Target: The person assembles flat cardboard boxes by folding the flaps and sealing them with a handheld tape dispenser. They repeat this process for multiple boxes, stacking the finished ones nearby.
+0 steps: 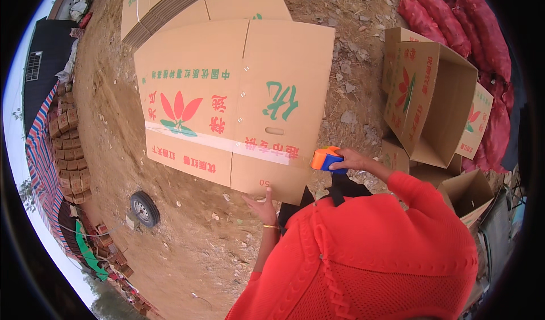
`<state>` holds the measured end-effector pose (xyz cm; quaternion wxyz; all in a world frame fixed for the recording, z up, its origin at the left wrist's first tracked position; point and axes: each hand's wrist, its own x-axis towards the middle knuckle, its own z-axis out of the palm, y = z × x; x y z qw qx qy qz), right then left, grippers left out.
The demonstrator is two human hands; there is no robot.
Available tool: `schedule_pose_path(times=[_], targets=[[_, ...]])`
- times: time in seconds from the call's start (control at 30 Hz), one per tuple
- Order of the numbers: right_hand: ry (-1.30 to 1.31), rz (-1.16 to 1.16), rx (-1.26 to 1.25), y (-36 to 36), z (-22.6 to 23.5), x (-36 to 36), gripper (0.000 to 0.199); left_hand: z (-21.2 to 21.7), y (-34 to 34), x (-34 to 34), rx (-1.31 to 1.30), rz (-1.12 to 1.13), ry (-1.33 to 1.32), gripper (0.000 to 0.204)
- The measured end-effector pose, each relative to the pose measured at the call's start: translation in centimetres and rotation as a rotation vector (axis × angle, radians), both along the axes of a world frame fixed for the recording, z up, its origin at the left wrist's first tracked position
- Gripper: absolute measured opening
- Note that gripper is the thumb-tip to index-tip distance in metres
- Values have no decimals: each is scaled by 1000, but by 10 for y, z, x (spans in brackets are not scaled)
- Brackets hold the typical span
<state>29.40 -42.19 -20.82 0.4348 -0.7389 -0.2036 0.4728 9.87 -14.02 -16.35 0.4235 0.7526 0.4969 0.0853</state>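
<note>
A tan cardboard box (255,144) with red and green print and an oval hand hole lies in front of me. A pale strip of packing tape (218,143) runs across it from the left side toward the right. At the box's near edge, my left hand (262,208) grips the cardboard, its thumb on the face and its fingers partly hidden at the rim. My right hand (349,159) is closed round an orange and blue tape dispenser (323,159), close beside the box's right edge.
Flattened cartons (170,5) are stacked beyond the box. Open boxes (437,104) stand at the right, before red mesh sacks (482,30). A wheel (145,209) sits on the dirt ground at left, with stacked brown boxes (71,150) farther out.
</note>
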Motion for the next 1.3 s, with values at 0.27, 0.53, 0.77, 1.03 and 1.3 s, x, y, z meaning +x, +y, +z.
schedule_pose_path(times=[0.27, 0.53, 0.77, 1.03, 1.3], targets=[[-47, 58, 102, 9, -10, -2, 71, 2, 2, 13, -1054, 285, -446, 48], [103, 49, 298, 9, -30, -12, 64, 52, -18, 25, -940, 393, -532, 35], [105, 43, 322, 14, -26, -10, 62, 61, -24, 30, -834, 506, -487, 33], [-40, 92, 287, 15, -19, -10, 65, 57, -19, 26, -837, 498, -491, 40], [50, 21, 297, 15, -26, -14, 63, 61, -25, 30, -775, 395, -412, 49]])
